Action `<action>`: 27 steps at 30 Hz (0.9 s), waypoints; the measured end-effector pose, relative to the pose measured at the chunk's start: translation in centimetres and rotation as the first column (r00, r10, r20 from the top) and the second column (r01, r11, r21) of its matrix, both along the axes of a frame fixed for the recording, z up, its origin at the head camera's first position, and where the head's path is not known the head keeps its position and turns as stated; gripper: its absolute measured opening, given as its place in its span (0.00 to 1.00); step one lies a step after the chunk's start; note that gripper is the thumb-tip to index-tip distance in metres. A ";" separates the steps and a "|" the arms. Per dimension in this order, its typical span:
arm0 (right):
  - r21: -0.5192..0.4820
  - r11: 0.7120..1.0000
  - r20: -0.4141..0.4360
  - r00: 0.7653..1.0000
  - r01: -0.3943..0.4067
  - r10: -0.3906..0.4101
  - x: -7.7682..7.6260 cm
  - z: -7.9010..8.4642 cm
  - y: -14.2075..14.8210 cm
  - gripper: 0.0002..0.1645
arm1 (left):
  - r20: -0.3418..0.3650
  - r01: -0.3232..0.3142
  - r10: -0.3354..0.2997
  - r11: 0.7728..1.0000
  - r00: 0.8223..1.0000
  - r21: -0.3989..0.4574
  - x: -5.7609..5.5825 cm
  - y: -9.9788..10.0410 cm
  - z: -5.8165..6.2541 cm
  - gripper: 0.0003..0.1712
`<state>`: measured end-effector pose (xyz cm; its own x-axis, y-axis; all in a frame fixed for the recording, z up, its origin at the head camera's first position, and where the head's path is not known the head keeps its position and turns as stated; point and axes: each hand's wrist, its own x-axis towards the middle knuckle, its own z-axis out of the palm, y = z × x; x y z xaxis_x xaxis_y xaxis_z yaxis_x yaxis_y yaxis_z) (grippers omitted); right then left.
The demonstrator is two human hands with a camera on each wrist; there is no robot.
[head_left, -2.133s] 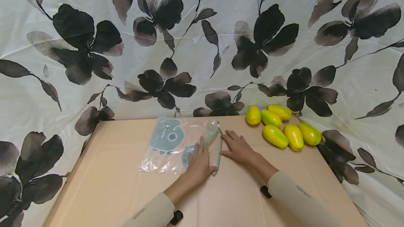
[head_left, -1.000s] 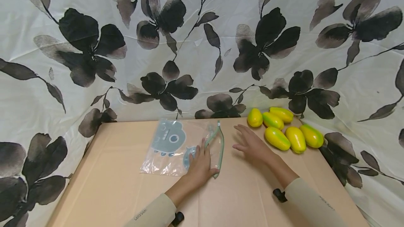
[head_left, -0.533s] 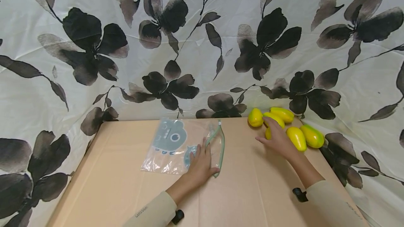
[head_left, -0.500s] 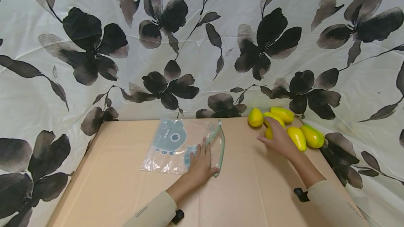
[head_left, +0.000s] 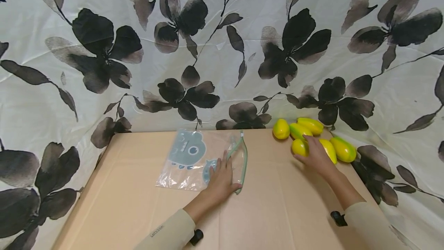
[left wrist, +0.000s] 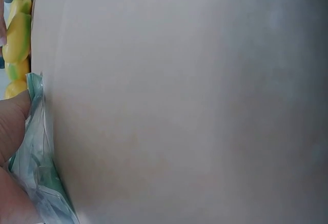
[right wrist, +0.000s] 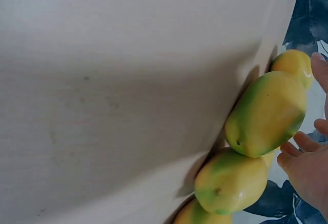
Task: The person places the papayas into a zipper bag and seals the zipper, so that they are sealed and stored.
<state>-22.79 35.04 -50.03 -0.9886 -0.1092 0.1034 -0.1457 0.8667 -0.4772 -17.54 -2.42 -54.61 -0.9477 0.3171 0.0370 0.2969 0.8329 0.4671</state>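
A flat clear zip bag [head_left: 187, 178] with blue-grey dinosaur prints and a green zip edge lies in the middle of the cardboard-toned table. My left hand [head_left: 220, 178] rests on its right part, fingers spread and thumb near the green edge. In the left wrist view the bag [left wrist: 38, 147] shows beside that hand. Over at the back right, my right hand [head_left: 317, 157] hangs over a yellow-green mango [head_left: 300, 147] and hides its right half. In the right wrist view, spread fingers sit close at the edge of that mango [right wrist: 266, 114], apart from the thumb.
Several more mangoes [head_left: 281, 129] cluster round it, with one [head_left: 343, 149] at the table's right edge. The tan table [head_left: 138, 211] ends at the back against a white cloth [head_left: 236, 68] printed with dark flowers.
My right hand has left the bag's zip edge and moved right to the mangoes, shifting a little farther right over the front one lately. The left hand stays on the bag.
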 end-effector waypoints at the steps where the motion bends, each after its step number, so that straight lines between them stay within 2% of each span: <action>1: 0.008 1.000 0.004 1.000 0.003 -0.003 0.0 -0.2 0.1 0.54 | 0.002 0.001 -0.001 1.000 1.000 -0.001 0.0 0.0 0.0 0.67; 15: 0.057 0.998 0.028 0.999 0.016 -0.017 0.1 -1.6 0.3 0.52 | 0.010 0.021 -0.021 1.000 1.000 0.000 0.1 -0.2 0.1 0.66; 22: 0.107 0.994 -0.003 1.000 -0.019 0.020 0.4 -1.7 0.4 0.48 | 0.010 0.018 -0.018 1.000 1.000 -0.010 0.0 -0.2 0.2 0.66; 27: 0.075 0.996 0.015 0.999 -0.046 0.045 0.5 -2.0 0.4 0.48 | 0.010 0.015 -0.015 1.000 1.000 -0.012 -0.1 -0.1 0.0 0.66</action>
